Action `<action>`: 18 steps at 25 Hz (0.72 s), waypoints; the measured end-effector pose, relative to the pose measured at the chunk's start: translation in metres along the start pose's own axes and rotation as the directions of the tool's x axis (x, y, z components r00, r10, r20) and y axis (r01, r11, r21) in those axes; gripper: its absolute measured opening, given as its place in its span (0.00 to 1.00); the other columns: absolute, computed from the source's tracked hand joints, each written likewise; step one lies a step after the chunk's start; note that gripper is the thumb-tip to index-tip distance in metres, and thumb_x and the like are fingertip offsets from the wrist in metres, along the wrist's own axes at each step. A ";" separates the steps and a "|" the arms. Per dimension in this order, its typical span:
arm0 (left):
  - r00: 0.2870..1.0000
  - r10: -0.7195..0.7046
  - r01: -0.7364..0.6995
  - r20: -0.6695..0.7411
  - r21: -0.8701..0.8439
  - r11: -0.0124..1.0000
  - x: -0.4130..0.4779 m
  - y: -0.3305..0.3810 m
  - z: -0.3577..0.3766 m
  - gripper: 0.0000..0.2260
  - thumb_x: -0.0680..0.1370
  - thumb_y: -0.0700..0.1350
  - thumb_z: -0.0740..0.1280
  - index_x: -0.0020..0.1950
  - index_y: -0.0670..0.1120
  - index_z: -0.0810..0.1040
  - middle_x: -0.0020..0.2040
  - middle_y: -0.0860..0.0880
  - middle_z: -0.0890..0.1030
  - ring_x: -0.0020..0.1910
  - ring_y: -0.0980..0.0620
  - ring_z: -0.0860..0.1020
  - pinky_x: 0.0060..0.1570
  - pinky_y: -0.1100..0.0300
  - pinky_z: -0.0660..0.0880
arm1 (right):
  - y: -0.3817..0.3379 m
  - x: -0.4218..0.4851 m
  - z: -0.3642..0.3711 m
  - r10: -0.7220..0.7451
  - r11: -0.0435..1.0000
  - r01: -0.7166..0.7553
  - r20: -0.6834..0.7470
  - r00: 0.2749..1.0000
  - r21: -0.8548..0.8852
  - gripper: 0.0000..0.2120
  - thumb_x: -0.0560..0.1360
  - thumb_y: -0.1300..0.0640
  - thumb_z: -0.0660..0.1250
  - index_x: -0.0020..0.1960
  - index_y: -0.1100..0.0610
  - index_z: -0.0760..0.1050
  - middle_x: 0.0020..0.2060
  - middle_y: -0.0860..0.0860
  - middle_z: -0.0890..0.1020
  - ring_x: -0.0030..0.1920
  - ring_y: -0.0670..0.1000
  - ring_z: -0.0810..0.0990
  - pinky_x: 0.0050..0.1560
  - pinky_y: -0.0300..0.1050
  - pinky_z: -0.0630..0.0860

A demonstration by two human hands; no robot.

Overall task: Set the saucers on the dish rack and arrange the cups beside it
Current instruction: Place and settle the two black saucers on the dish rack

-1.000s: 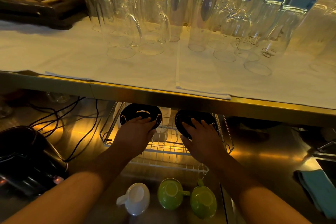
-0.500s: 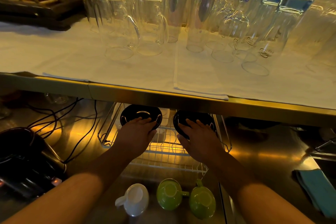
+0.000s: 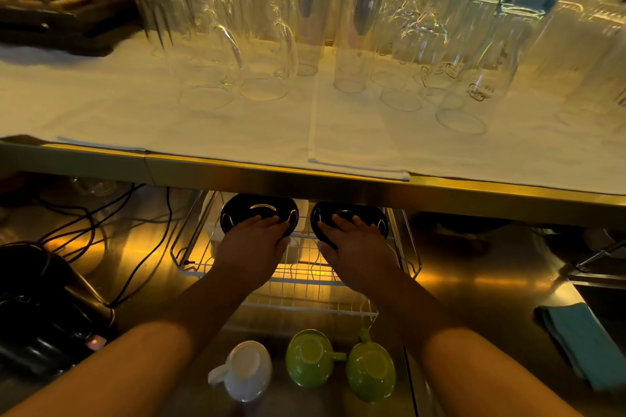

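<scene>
Two black saucers stand on edge at the back of a white wire dish rack [image 3: 298, 284] under the steel shelf. My left hand [image 3: 252, 249] grips the left saucer [image 3: 259, 210], fingers over its face. My right hand [image 3: 355, 250] grips the right saucer [image 3: 349, 213] the same way. In front of the rack, upside down on the steel counter, sit a white cup [image 3: 245, 371] and two green cups [image 3: 310, 357] [image 3: 371, 371].
A steel shelf edge [image 3: 338, 186] overhangs the rack's back, with a white cloth and several upturned glasses [image 3: 264, 44] on top. A black appliance [image 3: 40, 308] and cables [image 3: 111, 240] lie left. A teal cloth [image 3: 586, 342] lies right.
Both hands have pushed the saucers slightly farther back under the shelf; the cups have not moved.
</scene>
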State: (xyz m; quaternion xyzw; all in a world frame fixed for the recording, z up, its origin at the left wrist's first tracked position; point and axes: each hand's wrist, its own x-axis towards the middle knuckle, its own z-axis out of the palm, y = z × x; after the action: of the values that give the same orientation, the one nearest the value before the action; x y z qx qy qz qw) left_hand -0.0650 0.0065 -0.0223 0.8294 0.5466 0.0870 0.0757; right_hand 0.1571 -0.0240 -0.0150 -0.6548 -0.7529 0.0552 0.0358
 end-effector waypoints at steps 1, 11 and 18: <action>1.000 0.000 0.000 -0.001 -0.001 1.000 0.000 0.001 0.000 0.20 0.85 0.55 0.55 0.75 0.53 0.68 0.76 0.48 0.71 0.76 0.43 0.65 0.72 0.45 0.64 | -0.002 0.000 0.000 -0.004 1.000 0.004 0.004 1.000 0.006 0.26 0.82 0.38 0.48 0.78 0.42 0.57 0.79 0.49 0.60 0.78 0.60 0.54 0.75 0.63 0.53; 1.000 0.006 -0.006 -0.004 0.020 1.000 0.000 0.000 0.004 0.21 0.84 0.57 0.55 0.77 0.54 0.66 0.77 0.48 0.68 0.77 0.43 0.63 0.74 0.45 0.61 | -0.004 -0.001 0.001 -0.022 1.000 0.022 0.026 0.999 -0.020 0.26 0.82 0.37 0.48 0.79 0.41 0.55 0.79 0.49 0.59 0.79 0.60 0.53 0.76 0.64 0.53; 0.965 0.176 -0.185 -0.193 -0.034 0.982 -0.069 -0.012 0.006 0.29 0.80 0.64 0.56 0.78 0.53 0.63 0.81 0.47 0.60 0.80 0.47 0.56 0.77 0.40 0.56 | -0.014 -0.063 0.003 -0.177 0.983 0.183 -0.231 0.957 0.004 0.34 0.78 0.32 0.54 0.79 0.46 0.58 0.78 0.53 0.63 0.79 0.60 0.55 0.76 0.62 0.53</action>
State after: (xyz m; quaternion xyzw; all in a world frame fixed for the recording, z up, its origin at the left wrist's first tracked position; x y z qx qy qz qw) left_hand -0.1010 -0.0523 -0.0345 0.8615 0.4711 0.1859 0.0365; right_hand 0.1518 -0.0881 -0.0148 -0.5851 -0.7994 -0.0148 0.1355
